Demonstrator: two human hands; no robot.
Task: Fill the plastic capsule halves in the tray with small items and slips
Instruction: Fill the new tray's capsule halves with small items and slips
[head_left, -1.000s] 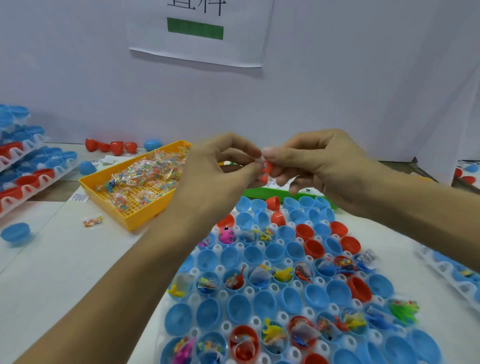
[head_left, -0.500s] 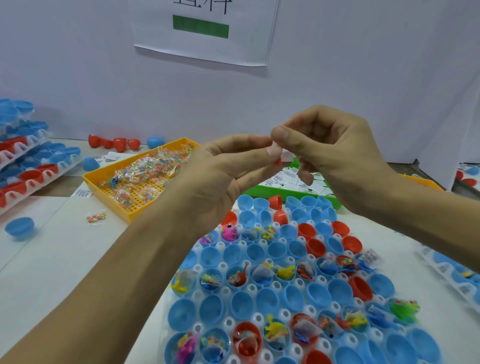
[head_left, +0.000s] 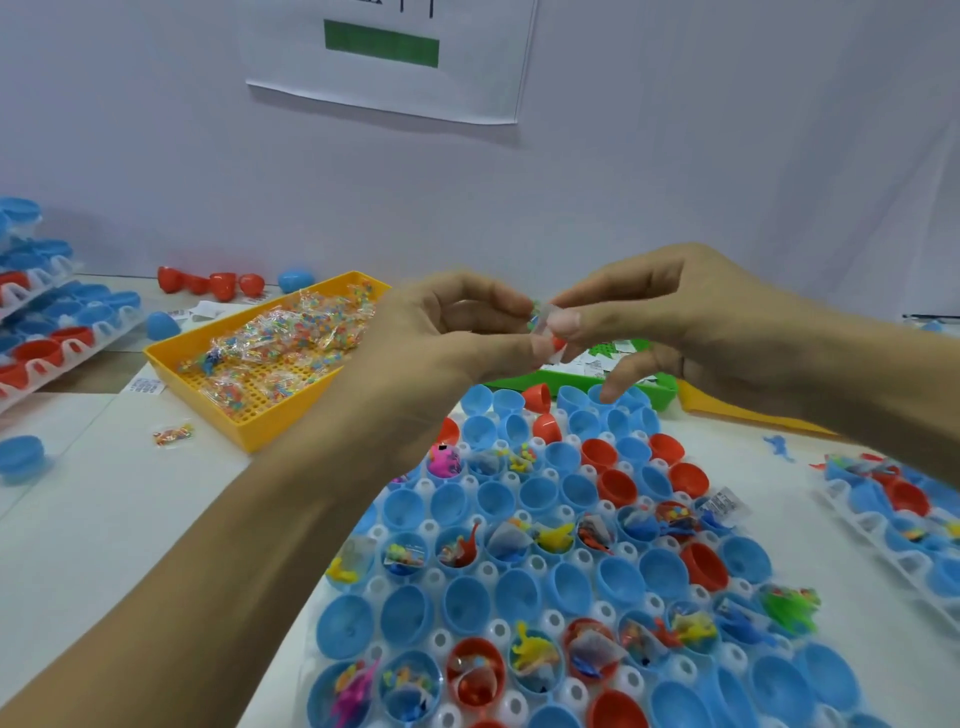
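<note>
A white tray (head_left: 571, 691) in front of me holds several blue and red capsule halves (head_left: 467, 603); some contain small toys and packets, others are bare. Above its far end, my left hand (head_left: 441, 338) and my right hand (head_left: 670, 317) meet fingertip to fingertip. Together they pinch a small clear plastic packet (head_left: 545, 325) with coloured bits inside. My right thumb presses on the packet's front. A yellow bin (head_left: 260, 410) of clear packets with coloured beads sits to the left of my hands.
A green bin (head_left: 660, 387) with paper slips lies behind my hands. Trays of capsule halves stand stacked at far left (head_left: 47, 358) and at right (head_left: 893, 525). Loose red and blue capsule halves (head_left: 218, 283) lie by the wall. One stray packet (head_left: 174, 434) lies on the table.
Both hands stayed together while handling the small item; they rose, then lowered slightly. The clear packet now shows between the fingertips where a red bit showed before.
</note>
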